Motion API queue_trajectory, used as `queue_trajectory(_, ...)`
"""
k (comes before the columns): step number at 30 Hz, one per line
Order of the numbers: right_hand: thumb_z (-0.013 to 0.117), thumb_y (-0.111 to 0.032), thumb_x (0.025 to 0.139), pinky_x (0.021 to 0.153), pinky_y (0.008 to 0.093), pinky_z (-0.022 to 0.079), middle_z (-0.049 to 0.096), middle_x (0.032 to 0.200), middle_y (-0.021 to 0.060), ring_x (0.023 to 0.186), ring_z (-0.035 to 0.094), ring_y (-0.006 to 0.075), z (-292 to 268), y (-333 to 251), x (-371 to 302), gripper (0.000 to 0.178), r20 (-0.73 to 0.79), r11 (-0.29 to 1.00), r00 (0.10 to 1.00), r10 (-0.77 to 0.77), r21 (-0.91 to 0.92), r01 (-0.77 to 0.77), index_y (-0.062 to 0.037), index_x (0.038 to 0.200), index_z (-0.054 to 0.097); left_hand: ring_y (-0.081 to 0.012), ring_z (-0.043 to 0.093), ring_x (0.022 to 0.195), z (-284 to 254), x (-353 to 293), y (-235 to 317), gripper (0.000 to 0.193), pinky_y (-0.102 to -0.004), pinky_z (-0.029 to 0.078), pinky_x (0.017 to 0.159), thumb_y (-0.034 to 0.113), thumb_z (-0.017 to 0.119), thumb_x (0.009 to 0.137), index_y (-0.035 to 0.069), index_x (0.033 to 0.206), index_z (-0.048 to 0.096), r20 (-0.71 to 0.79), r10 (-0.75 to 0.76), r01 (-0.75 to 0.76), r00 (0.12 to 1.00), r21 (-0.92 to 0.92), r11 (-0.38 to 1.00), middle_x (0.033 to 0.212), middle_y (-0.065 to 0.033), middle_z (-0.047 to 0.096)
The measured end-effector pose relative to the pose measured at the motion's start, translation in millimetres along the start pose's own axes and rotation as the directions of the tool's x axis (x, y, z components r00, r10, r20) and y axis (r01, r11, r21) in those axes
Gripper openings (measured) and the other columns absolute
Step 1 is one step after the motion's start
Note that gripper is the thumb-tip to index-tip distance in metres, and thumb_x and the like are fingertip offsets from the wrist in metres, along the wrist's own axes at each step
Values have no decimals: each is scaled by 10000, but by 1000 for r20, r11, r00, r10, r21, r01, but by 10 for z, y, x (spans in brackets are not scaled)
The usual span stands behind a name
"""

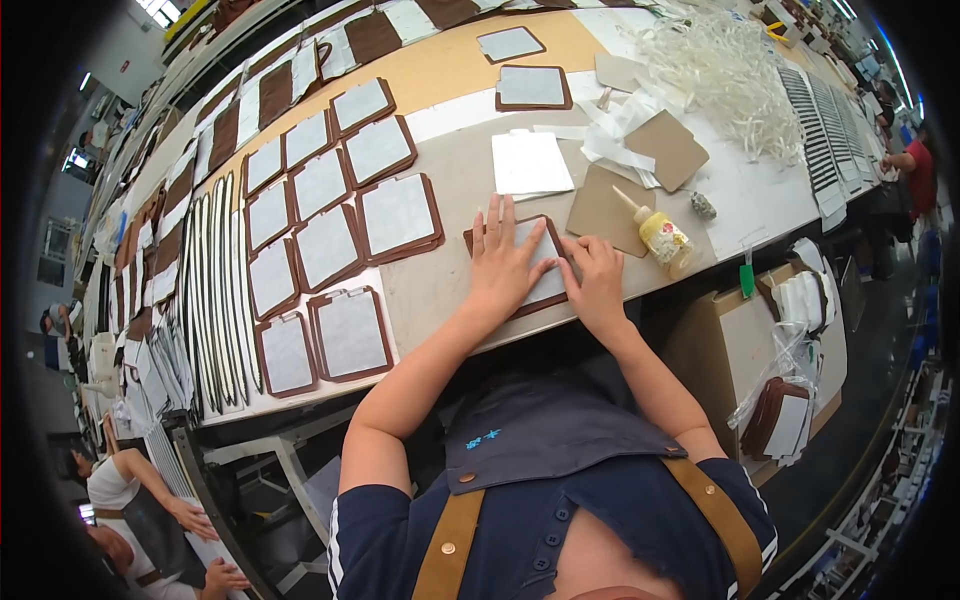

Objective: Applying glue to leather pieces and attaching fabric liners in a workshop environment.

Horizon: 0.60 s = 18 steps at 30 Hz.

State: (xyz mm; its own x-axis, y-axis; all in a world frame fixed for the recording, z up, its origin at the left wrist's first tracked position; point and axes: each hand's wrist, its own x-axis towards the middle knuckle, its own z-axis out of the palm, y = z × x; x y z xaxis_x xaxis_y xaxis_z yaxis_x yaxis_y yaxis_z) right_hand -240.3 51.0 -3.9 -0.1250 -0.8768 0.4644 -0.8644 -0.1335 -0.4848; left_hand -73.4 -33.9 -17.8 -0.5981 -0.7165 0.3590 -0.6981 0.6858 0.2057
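Note:
A brown leather-like panel with a pale grey backing (547,290) lies at the table's near edge in front of me. My left hand (503,262) rests flat across its left part, fingers spread. At the panel's right edge, my right hand (597,287) has its fingers bent and drawn together, thumb and forefinger on the border. Just beyond lies a white rectangular sheet (531,163). To the right are a tan board (608,212), a glue bottle with yellowish contents (668,240) tipped on its side, and a small grey lump (703,206).
Stacks of similar brown-edged panels (398,215) stand in rows on the left, beside long dark strips (212,300). A heap of translucent white strips (725,75) covers the far right. Below the table's right edge is a cardboard box (745,345). Another person's arm (150,480) shows lower left.

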Motion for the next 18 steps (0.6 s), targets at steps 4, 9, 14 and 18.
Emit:
queue_trajectory(4,732,-104,903,920,418,404,629,1085,99,1058,591,283,-71,82,27,336,19,996,998,52,69,-53,-53,1233,699,-447,103,1598,-29,10,-13,661,-609,116,1265,508,670,965,201,1536,542,24,-17,18,1000,-72,997,1716,-251,182)
queue_trajectory(9,817,-169,838,985,389,388,632,1100,71,1095,588,261,-440,185,21,346,163,974,985,-62,225,24,-97,1169,744,-451,123,1593,-384,-257,-140,602,-595,119,1265,392,682,989,111,1505,552,-31,-147,143,989,-109,984,1701,-225,247)
queue_trajectory(14,876,-204,770,1035,403,375,615,1144,46,1126,553,262,-484,161,30,359,281,959,927,-247,205,194,-124,1095,745,-451,187,1573,-682,-628,-212,434,-584,149,1252,307,675,1006,95,1384,648,-69,-214,195,974,-221,956,1639,-227,361)
queue_trajectory(18,872,-196,780,1028,399,372,622,1115,39,1110,558,250,-440,184,92,308,313,955,908,-279,193,227,-120,1045,735,-415,305,1518,-885,-765,-142,314,-538,253,1216,227,656,1020,93,1303,694,-53,-299,267,953,-322,908,1568,-184,462)
